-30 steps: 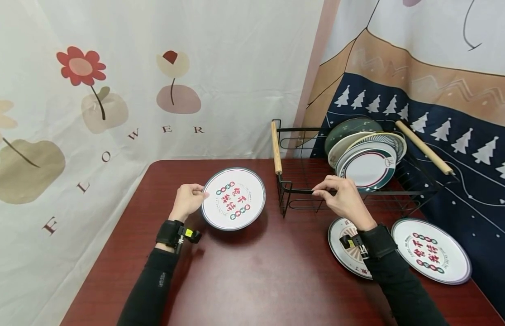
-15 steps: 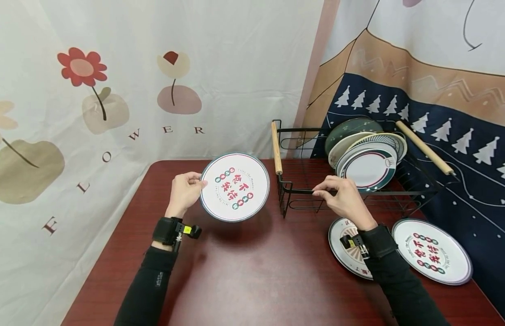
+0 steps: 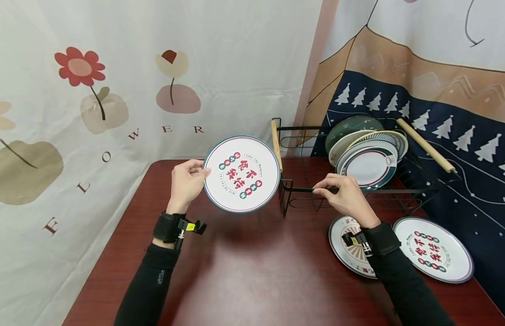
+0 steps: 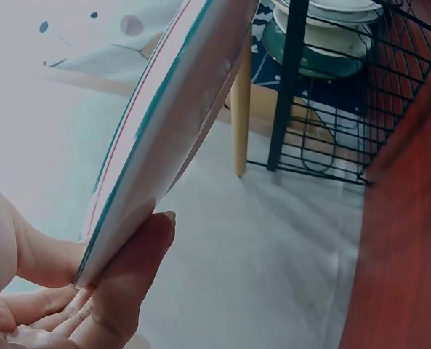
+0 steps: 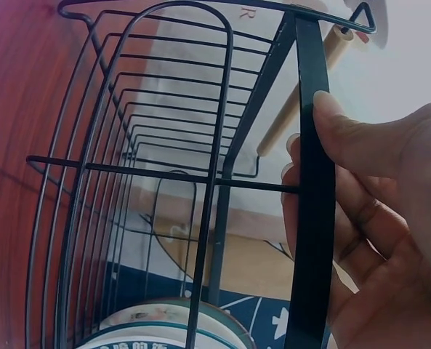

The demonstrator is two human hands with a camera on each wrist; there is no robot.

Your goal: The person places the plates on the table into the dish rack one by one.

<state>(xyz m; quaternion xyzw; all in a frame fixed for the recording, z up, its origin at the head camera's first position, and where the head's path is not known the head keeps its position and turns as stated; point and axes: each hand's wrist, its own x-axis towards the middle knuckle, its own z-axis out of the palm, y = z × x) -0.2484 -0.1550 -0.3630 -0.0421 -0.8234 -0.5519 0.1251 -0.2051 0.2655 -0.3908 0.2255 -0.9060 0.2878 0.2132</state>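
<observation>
My left hand (image 3: 187, 184) pinches the left edge of a round white plate (image 3: 242, 174) with red characters and a dark green rim. The plate is raised over the table, tilted with its face toward me, and overlaps the rack's left wooden handle in the head view. In the left wrist view the thumb and fingers grip the plate's rim (image 4: 139, 145) from both faces. My right hand (image 3: 345, 195) pinches the front top bar (image 5: 313, 182) of a black wire dish rack (image 3: 295, 190). Several plates and a green dish (image 3: 350, 129) stand in the rack's right part.
Two more white plates lie on the table at the right: one with a fan pattern (image 3: 345, 246), partly under my right forearm, and one with red characters (image 3: 435, 251) near the edge. A curtain (image 3: 236, 68) hangs behind the red-brown table (image 3: 252, 280).
My left hand has lifted the plate higher off the table and carried it to the right, up to the rack's left side. My right hand stays on the rack's front bar.
</observation>
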